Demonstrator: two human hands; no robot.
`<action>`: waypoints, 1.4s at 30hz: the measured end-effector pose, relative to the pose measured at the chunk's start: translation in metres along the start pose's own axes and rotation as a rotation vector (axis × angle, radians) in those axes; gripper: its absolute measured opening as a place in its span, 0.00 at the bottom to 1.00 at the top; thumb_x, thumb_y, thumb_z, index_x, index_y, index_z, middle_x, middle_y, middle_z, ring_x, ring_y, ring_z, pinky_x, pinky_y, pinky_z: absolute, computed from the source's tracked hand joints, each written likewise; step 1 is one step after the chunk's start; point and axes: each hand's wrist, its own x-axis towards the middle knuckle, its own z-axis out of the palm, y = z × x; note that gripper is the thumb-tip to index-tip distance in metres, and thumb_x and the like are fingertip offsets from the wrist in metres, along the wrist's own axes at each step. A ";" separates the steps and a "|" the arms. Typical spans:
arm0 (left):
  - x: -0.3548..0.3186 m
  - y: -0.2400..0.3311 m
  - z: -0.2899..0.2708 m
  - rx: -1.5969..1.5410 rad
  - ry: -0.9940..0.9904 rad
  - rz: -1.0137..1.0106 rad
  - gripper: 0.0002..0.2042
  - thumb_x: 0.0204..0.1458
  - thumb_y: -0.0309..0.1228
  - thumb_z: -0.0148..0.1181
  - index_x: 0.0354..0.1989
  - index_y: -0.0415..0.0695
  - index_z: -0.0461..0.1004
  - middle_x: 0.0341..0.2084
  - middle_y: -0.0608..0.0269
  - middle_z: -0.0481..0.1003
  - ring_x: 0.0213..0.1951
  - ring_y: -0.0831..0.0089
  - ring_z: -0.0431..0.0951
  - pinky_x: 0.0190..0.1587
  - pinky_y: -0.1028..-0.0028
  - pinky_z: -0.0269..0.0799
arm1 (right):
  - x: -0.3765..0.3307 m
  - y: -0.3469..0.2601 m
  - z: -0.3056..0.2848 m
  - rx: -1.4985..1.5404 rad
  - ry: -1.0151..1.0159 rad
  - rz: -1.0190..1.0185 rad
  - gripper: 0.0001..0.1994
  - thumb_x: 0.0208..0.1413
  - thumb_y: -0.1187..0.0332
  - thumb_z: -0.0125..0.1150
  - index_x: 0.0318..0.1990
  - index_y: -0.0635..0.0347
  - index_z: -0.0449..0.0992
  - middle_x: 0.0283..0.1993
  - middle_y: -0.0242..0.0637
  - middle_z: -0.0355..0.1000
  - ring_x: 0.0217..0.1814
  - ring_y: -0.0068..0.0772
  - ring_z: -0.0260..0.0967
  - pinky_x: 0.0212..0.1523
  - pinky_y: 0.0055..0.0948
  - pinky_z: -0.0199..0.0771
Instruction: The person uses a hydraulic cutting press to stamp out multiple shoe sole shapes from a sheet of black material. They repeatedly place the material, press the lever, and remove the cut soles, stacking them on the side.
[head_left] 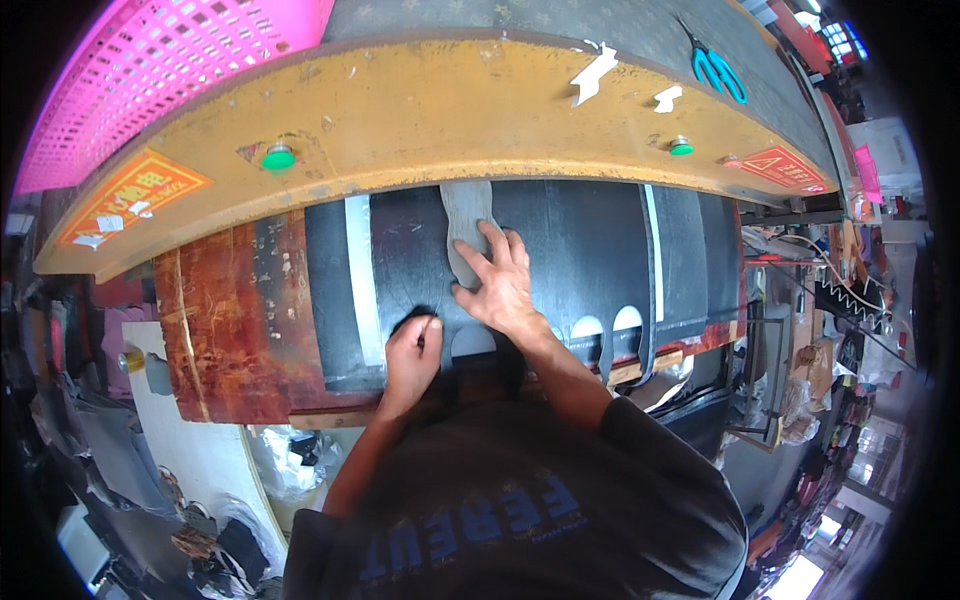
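Observation:
My right hand point(503, 283) lies on a long grey wavy-edged piece point(466, 215), fingers spread, pressing on it rather than gripping it. The grey piece stretches over black sheet material point(570, 250), and its far end passes under the yellow beam. To its left my left hand point(412, 355) is closed in a fist low over the sheet. Something dark shows at its fingertips, but I cannot make out what it is. Rounded cut-outs point(627, 318) run along the sheet's near edge.
A yellow machine beam point(430, 110) with green buttons point(279, 157) spans the far side. On top are a pink perforated basket point(200, 75) and blue-handled scissors point(720, 75). A worn reddish-brown board point(235, 320) extends left. Coiled cable point(850, 295) hangs at right.

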 end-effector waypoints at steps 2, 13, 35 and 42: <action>-0.030 -0.004 -0.002 -0.026 -0.018 -0.039 0.05 0.64 0.26 0.65 0.39 0.37 0.81 0.29 0.56 0.79 0.29 0.65 0.79 0.33 0.67 0.74 | -0.023 0.020 -0.028 0.243 -0.016 -0.094 0.32 0.40 0.64 0.80 0.59 0.51 0.84 0.74 0.48 0.66 0.76 0.62 0.60 0.74 0.54 0.66; -0.064 -0.005 -0.001 0.071 -0.025 0.057 0.05 0.63 0.26 0.65 0.37 0.37 0.79 0.28 0.57 0.78 0.30 0.66 0.77 0.35 0.67 0.74 | -0.097 0.050 -0.064 -0.022 0.160 -0.004 0.27 0.39 0.65 0.78 0.53 0.54 0.87 0.69 0.38 0.72 0.72 0.69 0.62 0.71 0.59 0.68; 0.119 0.034 0.055 0.457 -0.288 0.445 0.08 0.52 0.36 0.71 0.31 0.46 0.80 0.35 0.59 0.79 0.42 0.52 0.78 0.51 0.55 0.74 | 0.063 0.114 -0.165 0.544 0.643 0.220 0.39 0.70 0.71 0.59 0.81 0.71 0.45 0.50 0.41 0.79 0.45 0.31 0.77 0.50 0.29 0.78; 0.161 0.035 0.064 0.481 -0.196 0.393 0.13 0.50 0.36 0.73 0.21 0.46 0.76 0.37 0.60 0.80 0.44 0.53 0.78 0.51 0.56 0.74 | 0.031 0.123 -0.083 0.234 0.246 0.131 0.15 0.66 0.64 0.67 0.55 0.62 0.83 0.52 0.52 0.81 0.54 0.60 0.79 0.56 0.49 0.80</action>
